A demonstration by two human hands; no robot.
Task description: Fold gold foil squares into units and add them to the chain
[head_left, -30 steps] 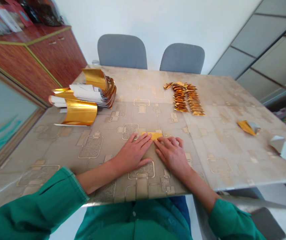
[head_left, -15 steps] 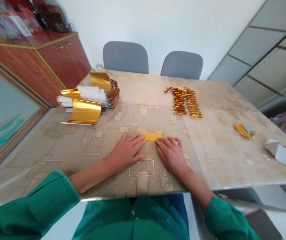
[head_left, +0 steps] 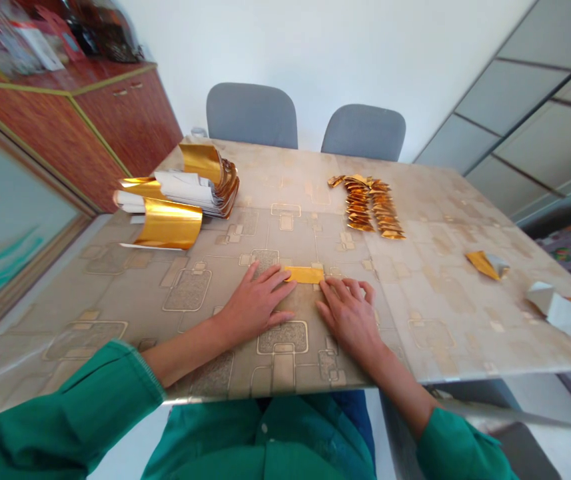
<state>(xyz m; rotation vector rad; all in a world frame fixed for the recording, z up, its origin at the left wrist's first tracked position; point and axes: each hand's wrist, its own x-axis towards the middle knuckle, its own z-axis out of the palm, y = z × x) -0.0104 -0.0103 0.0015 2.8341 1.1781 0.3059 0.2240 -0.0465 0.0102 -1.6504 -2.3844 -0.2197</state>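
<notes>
A marble-look table cover with gold-outlined squares fills most of the view. Two grey chairs stand beyond it at 12 o'clock, and a reddish wooden cabinet stands at 10 o'clock. The loose items on the table lie as they did half a second ago. A bundle of gold foil and white paper sheets sits at 10 o'clock from the hands, and a long heap of folded gold foil pieces lies at 1 o'clock. Near the table's far right side, a small folded gold piece lies at 3 o'clock, with a white folded piece just past it.

The change is at the hands. The gold foil strip lies flat on the table between them. The left hand rests flat, its fingertips at the strip's left end. The right hand has drawn back toward 4 o'clock, its fingers now arched and just beside the strip's right end. Neither hand grips the strip; the two stay apart.
</notes>
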